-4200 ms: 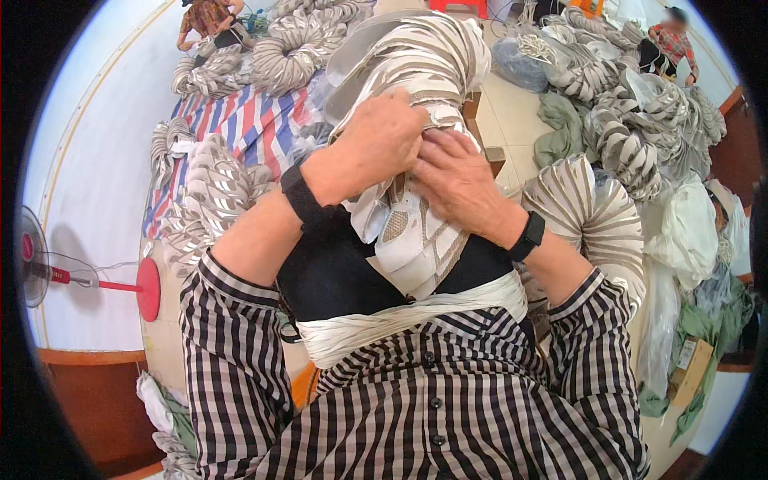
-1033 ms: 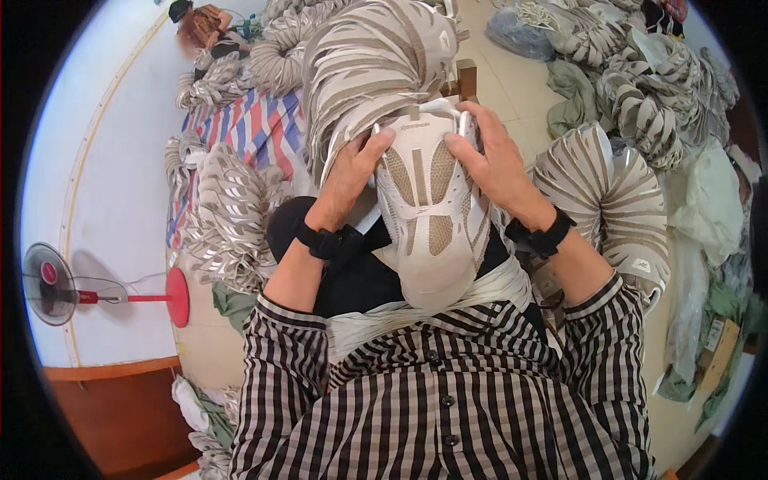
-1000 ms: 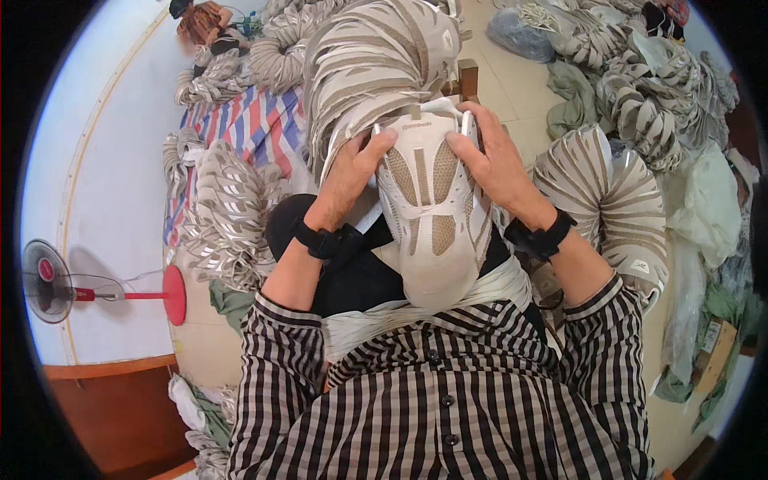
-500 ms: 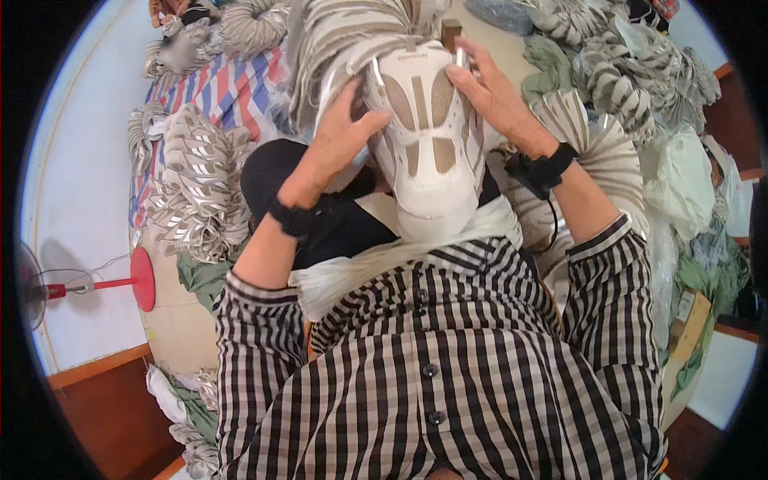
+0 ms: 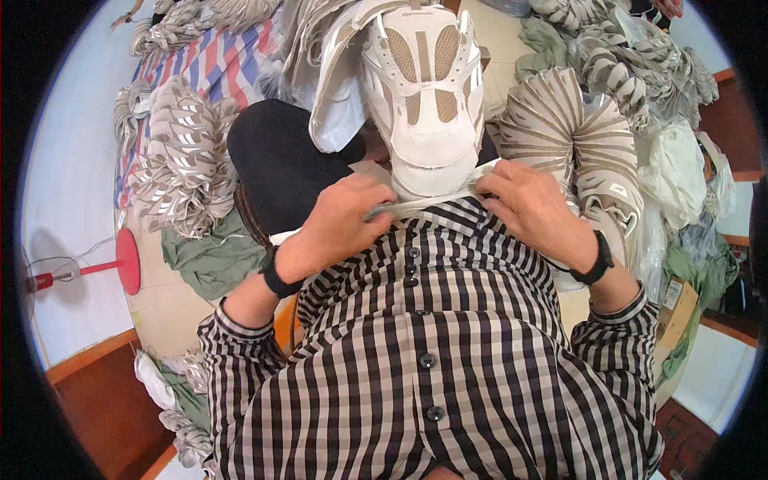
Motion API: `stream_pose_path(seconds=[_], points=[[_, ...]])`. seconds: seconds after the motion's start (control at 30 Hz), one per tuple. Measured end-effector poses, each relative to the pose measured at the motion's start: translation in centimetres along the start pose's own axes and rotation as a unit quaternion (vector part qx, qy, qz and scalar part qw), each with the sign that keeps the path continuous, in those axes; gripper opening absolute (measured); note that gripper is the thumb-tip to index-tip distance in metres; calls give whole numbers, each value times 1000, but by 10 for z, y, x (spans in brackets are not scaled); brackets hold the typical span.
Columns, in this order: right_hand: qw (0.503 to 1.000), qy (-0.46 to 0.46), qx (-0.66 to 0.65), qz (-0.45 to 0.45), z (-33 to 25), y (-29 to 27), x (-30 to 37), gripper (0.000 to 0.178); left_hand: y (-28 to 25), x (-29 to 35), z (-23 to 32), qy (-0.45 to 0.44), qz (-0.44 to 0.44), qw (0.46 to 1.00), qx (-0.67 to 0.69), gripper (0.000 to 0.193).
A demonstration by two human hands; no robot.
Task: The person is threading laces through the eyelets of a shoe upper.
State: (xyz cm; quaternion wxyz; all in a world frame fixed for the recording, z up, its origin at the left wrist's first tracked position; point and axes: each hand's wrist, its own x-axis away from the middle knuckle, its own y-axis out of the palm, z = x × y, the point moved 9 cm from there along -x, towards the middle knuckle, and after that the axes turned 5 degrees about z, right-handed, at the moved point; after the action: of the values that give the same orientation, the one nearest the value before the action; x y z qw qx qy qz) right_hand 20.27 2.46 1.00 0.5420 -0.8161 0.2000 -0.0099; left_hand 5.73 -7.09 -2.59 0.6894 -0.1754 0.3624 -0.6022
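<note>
A white and tan sneaker upper [image 5: 436, 120] stands in front of me with its toe toward my lap and its eyelet rows unlaced. Below the toe, a bundle of white laces [image 5: 432, 200] runs across my lap. My left hand [image 5: 344, 214] pinches it at the left, thumb and fingers pressed together. On the right side, my right hand [image 5: 532, 204] grips it with curled fingers. Neither hand touches the upper. Fingers partly hide how many strands each holds. Another upper piece [image 5: 342, 96] with a pale lining hangs just left of the shoe.
Curled stacks of uppers lie at the right [image 5: 576, 136] and left [image 5: 184, 152]. A black rounded pad [image 5: 280, 168] is beside my left arm. A striped sheet [image 5: 200, 68], green cloth [image 5: 212, 256], plastic bag [image 5: 676, 176] and red fan stand [image 5: 128, 260] lie around.
Both hands have left the sides of the sneaker upper and come down toward me, closing on the white laces on my lap. The view has shifted slightly.
</note>
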Motion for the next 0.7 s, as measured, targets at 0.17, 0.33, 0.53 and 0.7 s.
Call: stream_pose_path(seconds=[0.17, 0.33, 0.53, 0.7], points=[[1000, -1, 5, 16, 1, 11, 2, 13, 5, -1, 9, 63, 2, 993, -98, 10], [997, 1, -53, 57, -2, 6, -1, 14, -9, 2, 13, 70, 28, 989, -127, 9], [997, -31, 45, 56, -14, 18, -6, 7, -3, -5, 18, 51, 29, 995, -82, 14], [998, 22, -29, 52, -5, 16, -7, 11, 2, -7, 18, 59, 42, 996, -58, 13]])
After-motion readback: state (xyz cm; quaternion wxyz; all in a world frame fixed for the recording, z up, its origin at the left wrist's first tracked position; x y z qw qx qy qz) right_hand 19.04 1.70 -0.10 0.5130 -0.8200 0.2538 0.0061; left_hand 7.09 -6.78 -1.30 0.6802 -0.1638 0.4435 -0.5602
